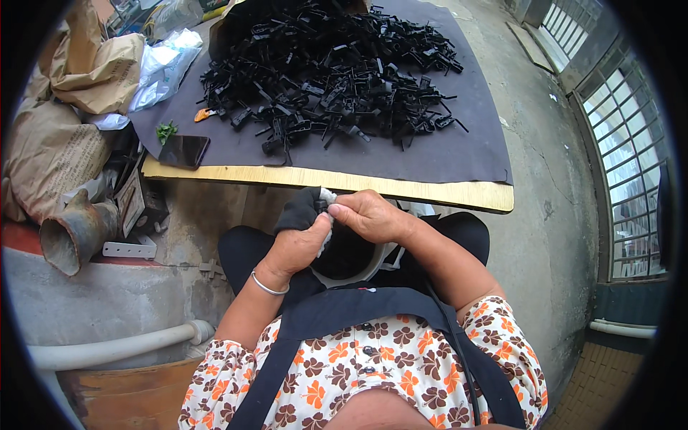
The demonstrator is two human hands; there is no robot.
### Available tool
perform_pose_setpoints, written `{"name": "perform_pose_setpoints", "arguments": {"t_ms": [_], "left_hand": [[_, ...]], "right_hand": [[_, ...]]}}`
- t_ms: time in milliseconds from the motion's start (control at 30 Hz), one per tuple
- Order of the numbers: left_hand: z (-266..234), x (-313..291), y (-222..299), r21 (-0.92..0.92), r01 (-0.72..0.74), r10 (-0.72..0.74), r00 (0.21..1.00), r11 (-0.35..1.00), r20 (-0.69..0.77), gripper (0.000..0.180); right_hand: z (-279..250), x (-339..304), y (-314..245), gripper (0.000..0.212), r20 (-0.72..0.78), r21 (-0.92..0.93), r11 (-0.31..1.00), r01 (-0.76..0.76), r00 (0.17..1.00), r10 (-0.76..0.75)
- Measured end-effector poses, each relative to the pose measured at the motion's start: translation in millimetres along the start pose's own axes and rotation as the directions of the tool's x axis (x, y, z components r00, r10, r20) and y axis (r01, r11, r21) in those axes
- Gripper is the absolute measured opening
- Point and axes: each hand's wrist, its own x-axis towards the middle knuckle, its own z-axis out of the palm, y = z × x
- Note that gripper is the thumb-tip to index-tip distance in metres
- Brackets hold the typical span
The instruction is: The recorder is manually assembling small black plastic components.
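Observation:
My left hand [299, 240] is closed, with a dark cloth covering [297, 208] around its fingers and greyish-white knit fabric at the edge. Its thumb presses on a small black plastic piece [322, 206], mostly hidden. Close against it, my right hand [369, 215] is bare, thumb and fingertips pinched together at the same piece. Below both hands, a pale-rimmed bucket [371, 266] with a dark inside sits between my knees. Beyond my hands, a large heap of black plastic clip-like parts [337, 79] lies on the table.
The table [322, 178] has a dark cover and a bare wooden front edge. On its left lie a phone [184, 151], green leaves [165, 131] and an orange object [204, 115]. Brown paper sacks [57, 154] and a rusty pipe [75, 233] stand left; a barred window [631, 158] is right.

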Motion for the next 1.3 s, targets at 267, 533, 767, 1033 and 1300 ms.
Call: {"name": "perform_pose_setpoints", "arguments": {"t_ms": [267,533,767,1033,1300], "left_hand": [[-1,-3,-7,0.528,-0.359,0.362,0.927,0.769,0.104,0.024],[-4,-1,-15,0.342,-0.154,0.176,0.984,0.927,-0.034,0.027],[-12,1,-20,0.646,-0.271,0.146,0.959,0.714,0.241,0.042],[-9,11,-5,-0.433,0.345,-0.307,0.938,0.833,0.159,0.028],[1,21,7,-0.77,0.451,-0.327,0.886,0.451,0.328,0.026]], "right_hand": [[11,1,-2,0.033,-0.009,-0.047,0.998,-0.051,0.999,0.05],[-20,20,-13,0.024,-0.321,-0.54,0.838,0.081,0.901,-0.293],[-55,53,10,0.027,-0.383,-0.807,0.504,-0.309,0.923,-0.048],[-40,7,-8,0.029,-0.43,-0.185,0.981,0.054,0.894,-0.131],[-27,0,-10,0.037,-0.134,-0.382,0.802,0.458,0.832,-0.539]]}}
